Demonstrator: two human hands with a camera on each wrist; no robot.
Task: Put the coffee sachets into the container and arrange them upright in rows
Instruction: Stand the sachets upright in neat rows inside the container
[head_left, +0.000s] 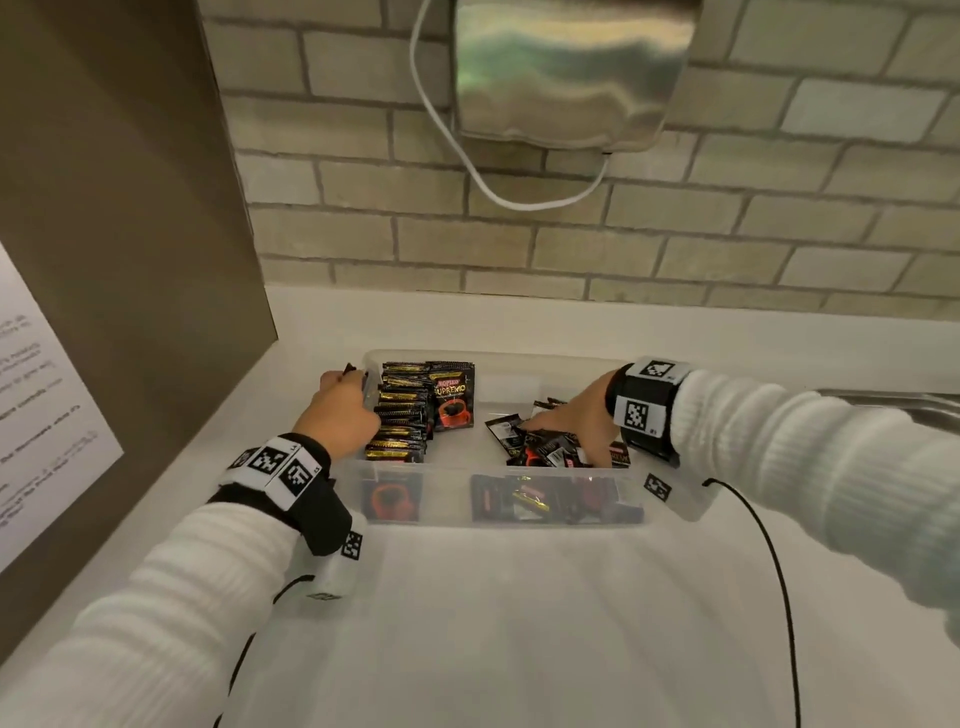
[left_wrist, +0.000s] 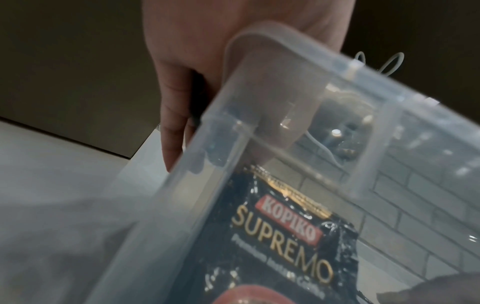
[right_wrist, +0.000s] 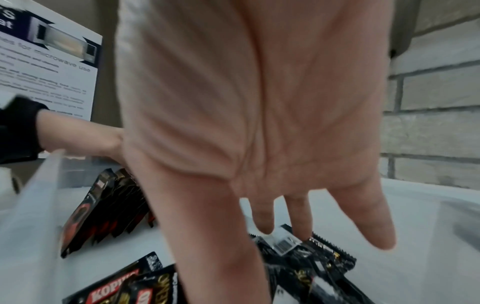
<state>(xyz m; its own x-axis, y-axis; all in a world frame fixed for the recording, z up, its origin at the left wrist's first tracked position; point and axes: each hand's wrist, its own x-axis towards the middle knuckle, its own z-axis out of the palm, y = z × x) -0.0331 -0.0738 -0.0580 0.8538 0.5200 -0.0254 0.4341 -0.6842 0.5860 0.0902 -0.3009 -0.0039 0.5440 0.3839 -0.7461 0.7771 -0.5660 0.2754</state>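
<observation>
One upright row (head_left: 402, 415) stood done; the right hand (head_left: 574, 423), spread, reached the loose sachets (head_left: 550, 449); the left hand (head_left: 340, 413) gripped the container (head_left: 519, 512) wall.

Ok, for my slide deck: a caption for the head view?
Left hand steadies the clear container beside upright sachets; right hand reaches into loose sachets.

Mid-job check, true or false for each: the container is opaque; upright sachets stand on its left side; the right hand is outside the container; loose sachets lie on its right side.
1. The container is opaque. False: it is clear plastic.
2. A row of upright sachets stands on its left side. True.
3. The right hand is outside the container. False: it reaches inside, fingers spread over the pile.
4. Loose sachets lie flat on its right side. True.
</observation>
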